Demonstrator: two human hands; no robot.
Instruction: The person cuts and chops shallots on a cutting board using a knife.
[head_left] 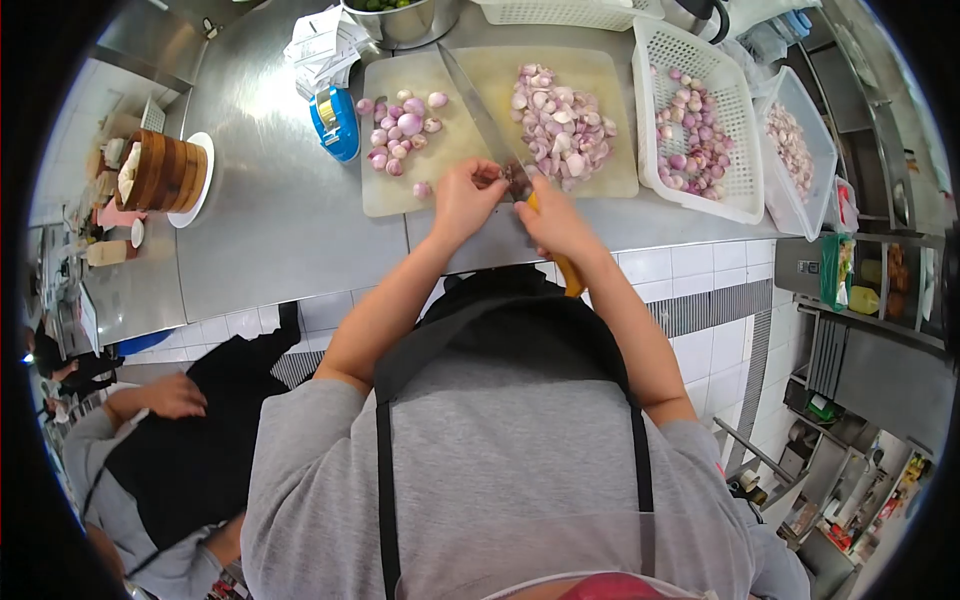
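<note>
My right hand point(558, 222) is wrapped around the yellow handle of a large kitchen knife point(480, 108), whose blade points away and to the left over the cutting board point(595, 68). Close to the blade's heel, at the board's near edge, my left hand point(468, 198) has its fingers pinched together; what they hold is too small to make out. Whole shallots point(408, 125) lie loose on the board's left side, one of them just left of my left hand. A heap of cut shallots point(563, 125) covers part of the right side.
Right of the board stand a white perforated basket point(648, 100) of shallots and a white tub point(818, 125) with pale pieces. A blue tape dispenser point(336, 125), papers point(318, 48) and a metal bowl point(408, 28) are at left and back. Another person point(190, 430) stands to the left.
</note>
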